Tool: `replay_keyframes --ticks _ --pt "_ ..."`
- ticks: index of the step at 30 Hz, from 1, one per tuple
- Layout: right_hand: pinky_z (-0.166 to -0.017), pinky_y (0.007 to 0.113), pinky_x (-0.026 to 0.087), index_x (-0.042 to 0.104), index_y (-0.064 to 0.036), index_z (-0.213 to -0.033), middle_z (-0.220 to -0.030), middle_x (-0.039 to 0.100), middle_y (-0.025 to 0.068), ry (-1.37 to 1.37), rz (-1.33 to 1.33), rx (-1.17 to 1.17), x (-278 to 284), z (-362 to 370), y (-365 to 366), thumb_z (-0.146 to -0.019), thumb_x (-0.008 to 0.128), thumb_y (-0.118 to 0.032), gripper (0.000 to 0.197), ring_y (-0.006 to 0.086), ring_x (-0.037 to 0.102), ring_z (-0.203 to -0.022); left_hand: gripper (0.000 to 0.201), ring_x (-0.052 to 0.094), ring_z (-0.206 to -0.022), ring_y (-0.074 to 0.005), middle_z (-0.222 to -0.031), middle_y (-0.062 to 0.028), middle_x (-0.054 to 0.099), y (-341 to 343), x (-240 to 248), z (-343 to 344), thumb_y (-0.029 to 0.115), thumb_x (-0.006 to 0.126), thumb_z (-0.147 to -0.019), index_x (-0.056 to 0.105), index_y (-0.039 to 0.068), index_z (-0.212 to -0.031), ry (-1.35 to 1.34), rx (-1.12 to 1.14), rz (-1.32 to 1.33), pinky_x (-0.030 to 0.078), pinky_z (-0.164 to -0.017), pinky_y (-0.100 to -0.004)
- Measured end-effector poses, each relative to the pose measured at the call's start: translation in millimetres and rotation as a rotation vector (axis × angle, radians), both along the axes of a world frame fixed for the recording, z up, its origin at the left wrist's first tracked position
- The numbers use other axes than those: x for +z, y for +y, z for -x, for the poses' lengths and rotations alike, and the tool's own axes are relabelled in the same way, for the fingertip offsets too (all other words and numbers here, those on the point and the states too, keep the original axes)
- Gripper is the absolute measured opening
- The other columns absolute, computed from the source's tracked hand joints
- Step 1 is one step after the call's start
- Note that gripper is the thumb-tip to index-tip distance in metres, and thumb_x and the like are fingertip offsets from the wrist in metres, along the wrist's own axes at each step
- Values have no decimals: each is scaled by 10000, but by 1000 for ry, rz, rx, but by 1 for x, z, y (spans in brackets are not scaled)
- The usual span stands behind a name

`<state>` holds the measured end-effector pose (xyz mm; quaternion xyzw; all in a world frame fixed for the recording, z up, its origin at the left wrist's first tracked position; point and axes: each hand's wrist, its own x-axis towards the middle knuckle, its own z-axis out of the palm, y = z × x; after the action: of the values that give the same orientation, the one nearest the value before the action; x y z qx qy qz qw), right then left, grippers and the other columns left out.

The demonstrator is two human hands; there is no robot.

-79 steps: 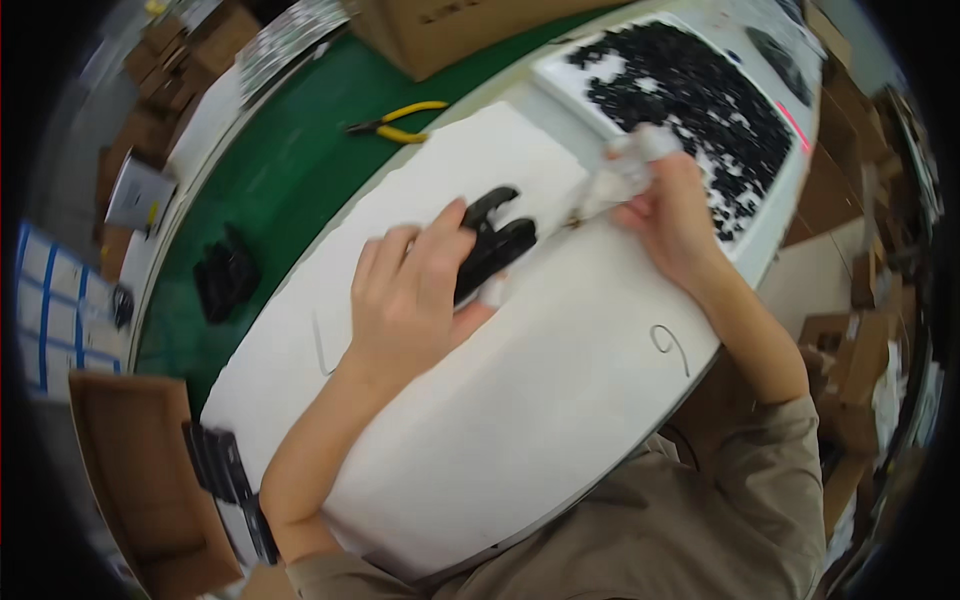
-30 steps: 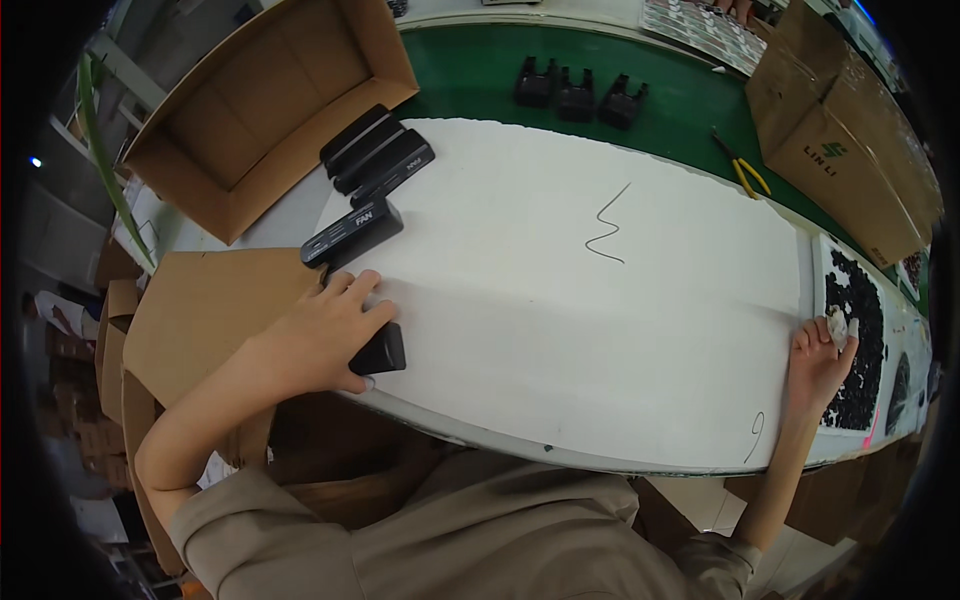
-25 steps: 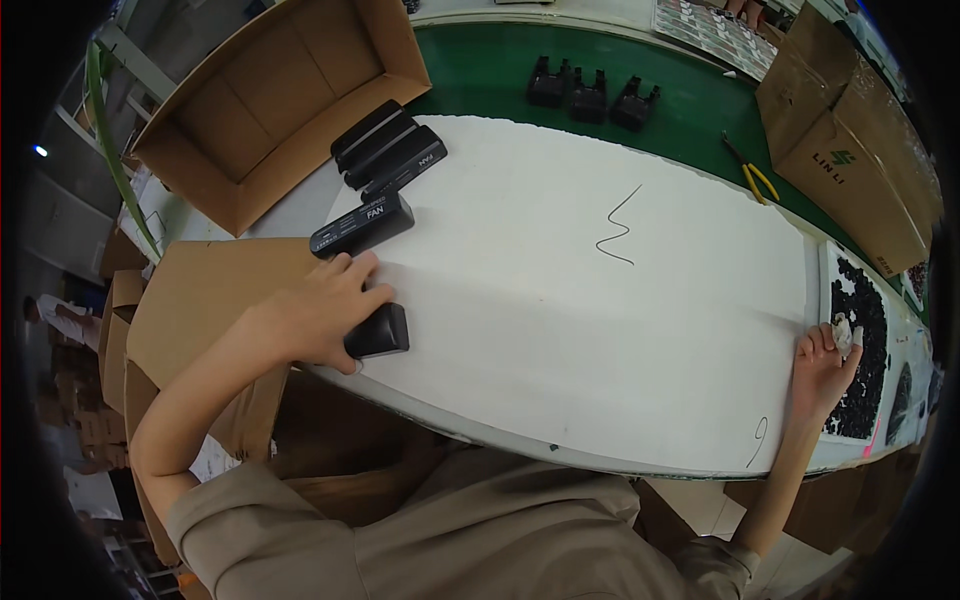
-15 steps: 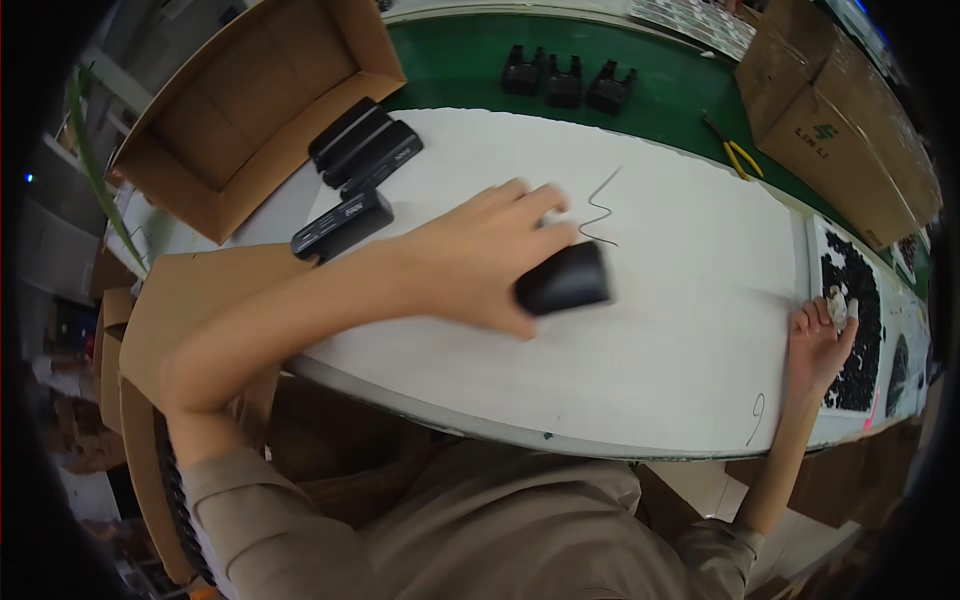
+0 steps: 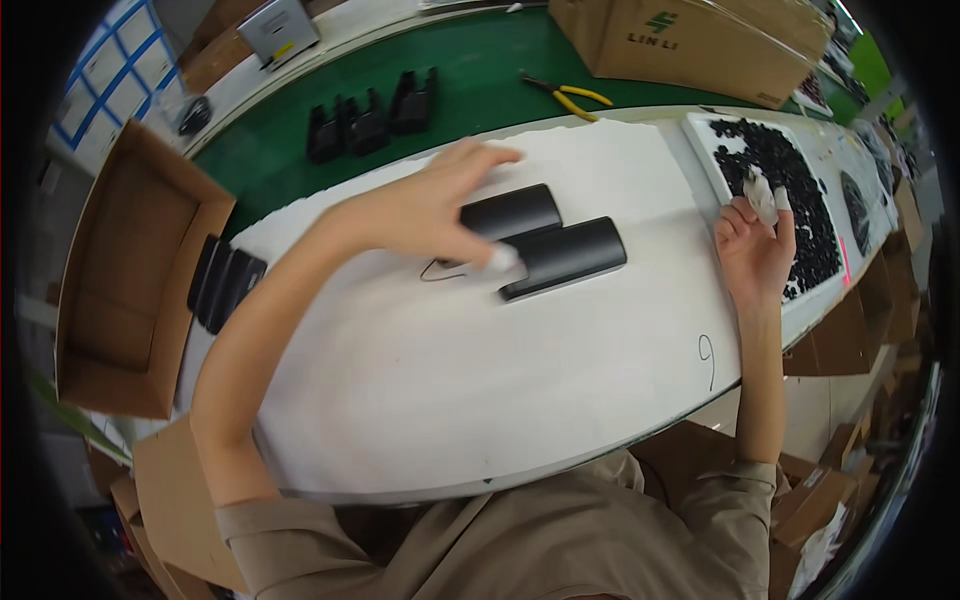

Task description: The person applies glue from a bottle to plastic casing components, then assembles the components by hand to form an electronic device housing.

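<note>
Two long black plastic casings (image 5: 575,255) lie side by side on the white sheet, the far one partly behind my left hand (image 5: 435,210). That hand is blurred, with its fingers spread and nothing held in them. White covers its thumb tip, which overlaps the near casing's left end; I cannot tell whether they touch. My right hand (image 5: 755,255) is palm up at the edge of a white tray (image 5: 705,140) of small black pieces. Its fingers curl around a crumpled white wad (image 5: 760,195), and one fingertip is white too. More black casings (image 5: 225,285) lie together at the left.
An open cardboard box (image 5: 125,290) stands at the far left. On the green mat (image 5: 480,90) are several black, pronged parts (image 5: 365,125) and yellow-handled pliers (image 5: 575,97). A closed carton (image 5: 690,45) sits at the back right. Pen marks show on the white sheet (image 5: 430,400).
My left hand has let go of the black casing it held, which now lies on the sheet beside another. The view has turned to the right. My right hand still holds the white wad.
</note>
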<state>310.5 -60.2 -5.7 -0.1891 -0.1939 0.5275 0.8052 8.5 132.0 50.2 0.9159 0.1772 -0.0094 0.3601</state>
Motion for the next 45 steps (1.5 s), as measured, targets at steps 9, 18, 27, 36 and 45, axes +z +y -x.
replay_keyframes --ticks 9,18,27,36,45 --pt "-758 295 376 427 9 -1197 -1027 519 121 -63 -47 -117 3 -4 -1 -901 455 -231 382 191 465 -886 622 423 -1049 -268 -1080 -120 416 -7 3 25 184 721 -637 448 10 -1168 126 -18 -246 390 -888 -320" --pt "-796 306 369 345 -13 -1298 -1089 484 102 -132 -92 -31 3 -1 -2 -885 463 -167 456 185 452 -899 442 543 -903 -301 -993 -138 498 -20 6 20 96 664 -667 504 -9 -1066 53 171 -225 466 -771 -368" --pt "-764 307 400 386 -11 -1262 -1048 534 108 -112 -46 -36 7 -2 -2 -871 486 -238 463 189 500 -870 535 485 -949 -287 -1005 -155 483 -12 -7 -7 284 642 -755 502 -37 -1160 -151 110 -18 413 -830 -331" --pt "-730 307 391 498 -5 -1100 -946 548 98 -75 36 -84 10 6 -7 -837 498 -265 370 185 491 -802 1142 346 -1144 -364 -1314 -235 293 -65 -34 -11 543 760 -500 252 -8 -1361 -166 57 -530 254 -930 -481" --pt "-709 303 377 516 -32 -1004 -906 534 92 -21 46 -106 14 9 -3 -838 499 -253 276 181 470 -768 757 402 -1059 -341 -1142 -180 405 -59 -22 -23 255 737 -494 453 99 -1178 -356 184 -452 327 -852 -419"
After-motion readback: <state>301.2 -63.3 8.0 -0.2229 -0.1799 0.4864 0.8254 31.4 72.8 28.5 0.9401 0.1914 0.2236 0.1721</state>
